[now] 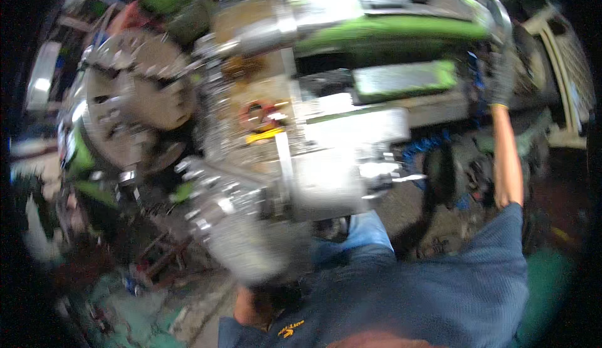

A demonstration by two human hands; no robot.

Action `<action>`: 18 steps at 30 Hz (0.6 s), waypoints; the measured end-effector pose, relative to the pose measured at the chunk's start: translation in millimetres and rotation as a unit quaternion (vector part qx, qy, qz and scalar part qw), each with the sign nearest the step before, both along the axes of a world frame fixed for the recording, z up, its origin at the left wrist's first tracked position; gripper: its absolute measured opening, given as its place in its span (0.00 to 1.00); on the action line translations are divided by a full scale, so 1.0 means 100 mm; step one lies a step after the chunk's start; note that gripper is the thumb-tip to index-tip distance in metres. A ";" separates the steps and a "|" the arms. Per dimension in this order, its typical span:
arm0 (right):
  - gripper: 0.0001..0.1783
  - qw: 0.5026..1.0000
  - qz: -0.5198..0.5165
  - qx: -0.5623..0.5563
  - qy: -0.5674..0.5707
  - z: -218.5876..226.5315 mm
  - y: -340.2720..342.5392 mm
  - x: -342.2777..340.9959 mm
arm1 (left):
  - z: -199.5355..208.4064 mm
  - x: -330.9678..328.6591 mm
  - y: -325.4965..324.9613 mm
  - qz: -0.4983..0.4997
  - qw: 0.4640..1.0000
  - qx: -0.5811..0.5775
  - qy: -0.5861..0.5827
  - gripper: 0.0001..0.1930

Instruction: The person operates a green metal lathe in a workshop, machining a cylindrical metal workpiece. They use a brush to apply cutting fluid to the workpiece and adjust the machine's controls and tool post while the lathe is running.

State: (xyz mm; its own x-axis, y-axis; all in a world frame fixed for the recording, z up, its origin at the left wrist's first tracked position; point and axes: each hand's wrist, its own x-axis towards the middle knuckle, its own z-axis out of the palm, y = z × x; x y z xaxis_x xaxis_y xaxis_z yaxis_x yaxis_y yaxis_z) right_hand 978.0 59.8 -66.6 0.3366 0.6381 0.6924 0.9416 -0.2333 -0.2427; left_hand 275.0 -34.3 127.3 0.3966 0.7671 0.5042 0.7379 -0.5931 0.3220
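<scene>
The frame is smeared by motion. My right hand (500, 78), in a dark grey glove, reaches far to the right with the arm stretched out. It lies at the curved metal handwheel (500, 12) on the end of the lathe's tailstock (389, 19), fingers seemingly wrapped round the rim. My left hand (257, 247), in a light grey glove, is low in front of me, close beside the tool post (229, 200); its fingers are blurred. At the left stands the large round lathe chuck (141, 100) with stepped jaws. The tailstock's quill (260, 37) points toward it.
A red ring-shaped item (257, 115) and a yellow item (264, 136) lie on a brownish surface between chuck and tailstock. A bright metal block (329, 182) with handles sits before me. Blue coiled hose (426, 147) hangs at the right. Metal chips lie around the carriage.
</scene>
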 end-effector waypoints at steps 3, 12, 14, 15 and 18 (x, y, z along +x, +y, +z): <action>0.34 0.988 -0.061 -0.082 0.119 0.25 -0.27 -0.43 | -0.12 -0.07 -0.12 0.113 0.991 0.057 0.030 0.08; 0.30 0.963 0.039 -0.202 0.175 -0.27 0.38 -0.03 | 0.22 0.29 -0.02 0.120 0.990 0.032 0.074 0.07; 0.25 0.867 0.043 -0.250 0.428 -0.41 0.51 0.13 | 0.32 0.32 -0.01 0.113 0.988 -0.016 0.101 0.08; 0.24 0.803 0.040 -0.263 0.532 -0.47 0.52 0.21 | 0.32 0.35 -0.02 0.131 0.986 -0.024 0.096 0.07; 0.22 0.890 0.075 -0.057 0.447 -0.81 0.09 0.49 | 0.37 0.49 0.07 0.100 0.993 0.010 0.066 0.07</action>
